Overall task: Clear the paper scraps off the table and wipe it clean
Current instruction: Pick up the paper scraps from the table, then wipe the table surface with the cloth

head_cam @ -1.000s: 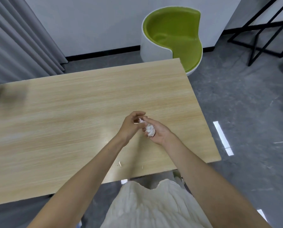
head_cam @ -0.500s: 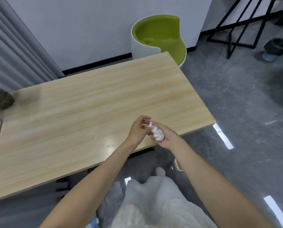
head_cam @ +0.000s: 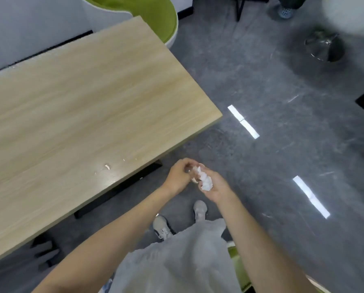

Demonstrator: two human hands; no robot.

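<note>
Moved: both hands have left the tabletop and now hang over the grey floor, just off the table's near right corner.
Table (head_cam: 75, 106): light wood-grain laminate, rectangular, on a dark frame.
Paper scraps (head_cam: 107, 166): one small white curl and a few specks lie on the tabletop near its front edge, well apart from the hands.
Chair (head_cam: 149, 15): rounded white shell with a green seat, at the table's far corner.
Left hand (head_cam: 177, 176): back upward, fingers curled, tips pinching the upper end of the wad.
Paper wad (head_cam: 205, 181): white, crumpled and elongated, held between the two hands above the floor.
Right hand (head_cam: 218, 187): palm up, fingers bent round the wad, cradling it.
Bin (head_cam: 286, 5): dark, cut by the top edge, so its contents cannot be told.
Stool base (head_cam: 322, 47): round, shiny metal, blurred.
</note>
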